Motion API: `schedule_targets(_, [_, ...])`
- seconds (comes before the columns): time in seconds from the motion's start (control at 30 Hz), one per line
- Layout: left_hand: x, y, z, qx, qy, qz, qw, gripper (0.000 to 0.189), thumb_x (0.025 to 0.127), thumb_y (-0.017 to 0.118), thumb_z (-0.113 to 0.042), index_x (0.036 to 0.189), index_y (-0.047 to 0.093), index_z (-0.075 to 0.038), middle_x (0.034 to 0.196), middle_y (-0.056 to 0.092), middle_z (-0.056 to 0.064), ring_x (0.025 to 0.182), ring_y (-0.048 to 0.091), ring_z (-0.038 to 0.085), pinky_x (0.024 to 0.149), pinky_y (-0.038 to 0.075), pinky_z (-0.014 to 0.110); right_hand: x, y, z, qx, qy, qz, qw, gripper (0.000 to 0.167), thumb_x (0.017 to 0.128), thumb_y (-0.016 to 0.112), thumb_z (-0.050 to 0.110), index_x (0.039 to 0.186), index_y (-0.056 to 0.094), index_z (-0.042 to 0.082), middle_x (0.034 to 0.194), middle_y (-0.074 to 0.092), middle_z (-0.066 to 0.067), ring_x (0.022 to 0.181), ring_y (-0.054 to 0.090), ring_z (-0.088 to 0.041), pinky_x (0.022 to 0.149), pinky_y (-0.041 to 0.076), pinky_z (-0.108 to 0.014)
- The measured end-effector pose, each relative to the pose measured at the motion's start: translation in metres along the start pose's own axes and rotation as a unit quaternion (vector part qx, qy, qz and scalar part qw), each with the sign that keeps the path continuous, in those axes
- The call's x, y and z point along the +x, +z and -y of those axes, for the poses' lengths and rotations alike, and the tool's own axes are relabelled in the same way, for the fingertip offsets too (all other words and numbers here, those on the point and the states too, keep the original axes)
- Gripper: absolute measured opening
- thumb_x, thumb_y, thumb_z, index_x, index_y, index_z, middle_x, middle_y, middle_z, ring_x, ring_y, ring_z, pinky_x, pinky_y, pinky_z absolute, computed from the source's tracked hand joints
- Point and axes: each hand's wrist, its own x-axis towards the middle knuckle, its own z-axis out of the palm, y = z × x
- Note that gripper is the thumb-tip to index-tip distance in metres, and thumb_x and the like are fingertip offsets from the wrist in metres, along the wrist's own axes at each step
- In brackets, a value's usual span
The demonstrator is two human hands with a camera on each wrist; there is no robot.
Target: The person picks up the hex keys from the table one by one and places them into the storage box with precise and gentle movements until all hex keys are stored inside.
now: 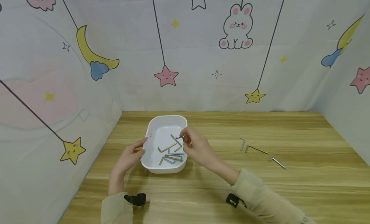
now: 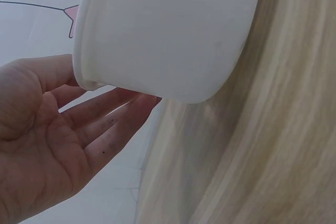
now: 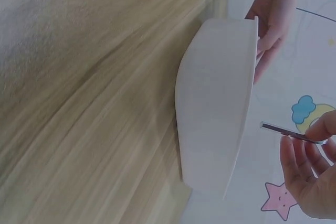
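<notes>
1. Head view: a white tray point(image 1: 166, 170) is on the wooden table point(image 1: 208, 188), left of the middle. Inside it, mostly in the right and near part, several L-shaped keys point(image 1: 168, 147) of metal lie across one another, some silver, some brass-coloured.
2. The left hand point(image 1: 130, 156) is at the left side of the tray. Its fingers are extended and their tips touch the outer wall.
3. The right hand point(image 1: 198, 145) is at the right rim. Thumb and fingers pinch a dark silver key point(image 1: 179, 137), whose free end points left over the inside of the tray. Whether this end touches the brass-coloured key below it, I cannot tell.
4. On the right side of the table, well apart from the tray, lie a short silver key point(image 1: 242, 143), a longer brass-coloured key point(image 1: 259, 149), and, nearest, another silver key point(image 1: 278, 163). Behind the table hangs a pale cloth point(image 1: 202, 95) with printed stars, moons and a rabbit.
5. Left wrist view: the left hand has its fingers rather straight and slightly apart, against the tray wall; some fingertips are hidden behind it.
6. Right wrist view: the pinched key is seen above the level of the rim. The left hand appears at the opposite, left side of the tray.
</notes>
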Motion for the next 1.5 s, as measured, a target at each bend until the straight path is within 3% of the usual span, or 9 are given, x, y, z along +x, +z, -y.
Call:
schedule_targets(0.1, [0.0, 0.0, 0.001, 0.0, -0.001, 0.002, 1.0, 0.051, 0.099, 0.047, -0.011, 0.148, 0.037, -0.01, 0.148, 0.039, 0.026, 0.122, 0.054, 0.04, 0.092, 0.053, 0.04, 0.0, 0.005, 0.001, 0.014, 0.003, -0.004, 0.9999, 0.027, 0.081, 0.058, -0.008, 0.103, 0.056, 0.006, 0.085, 0.057, -0.005, 0.077, 0.055, -0.012, 0.066, 0.056, -0.034])
schedule_targets(0.37, [0.0, -0.001, 0.0, 0.0, 0.008, 0.0, 1.0, 0.051, 0.098, 0.048, -0.01, 0.148, 0.038, -0.009, 0.148, 0.039, 0.026, 0.122, 0.055, 0.04, 0.092, 0.052, 0.041, 0.0, 0.017, 0.001, 0.031, 0.016, 0.005, 0.9994, 0.019, 0.084, 0.059, -0.004, 0.099, 0.055, 0.007, 0.081, 0.06, -0.005, 0.074, 0.056, -0.011, 0.063, 0.05, -0.018])
schedule_targets(0.77, [0.0, 0.0, 0.002, -0.002, 0.013, 0.0, 0.9999, 0.05, 0.098, 0.048, -0.009, 0.147, 0.038, -0.007, 0.147, 0.04, 0.027, 0.121, 0.055, 0.041, 0.091, 0.052, 0.039, -0.001, 0.035, -0.005, 0.029, 0.024, 0.029, 0.9989, 0.011, 0.088, 0.059, 0.002, 0.096, 0.055, 0.008, 0.081, 0.065, -0.003, 0.075, 0.058, -0.01, 0.068, 0.052, -0.02])
schedule_targets(1.03, [0.0, 0.0, 0.001, 0.009, 0.005, -0.003, 0.9999, 0.05, 0.098, 0.048, -0.011, 0.148, 0.038, -0.01, 0.148, 0.04, 0.025, 0.122, 0.055, 0.04, 0.092, 0.052, 0.039, 0.001, 0.044, -0.005, 0.024, 0.032, 0.068, 0.9969, 0.009, 0.089, 0.058, 0.003, 0.096, 0.057, 0.008, 0.089, 0.068, -0.005, 0.08, 0.06, -0.01, 0.074, 0.051, -0.02])
schedule_targets(1.5, [0.0, -0.002, 0.001, 0.005, 0.021, -0.002, 0.9998, 0.05, 0.098, 0.048, -0.009, 0.147, 0.039, -0.008, 0.147, 0.04, 0.027, 0.121, 0.055, 0.042, 0.091, 0.053, 0.041, 0.006, 0.057, -0.001, -0.032, 0.026, 0.112, 0.9929, 0.008, 0.086, 0.063, 0.008, 0.09, 0.059, 0.014, 0.087, 0.066, 0.002, 0.081, 0.06, -0.007, 0.072, 0.047, -0.018])
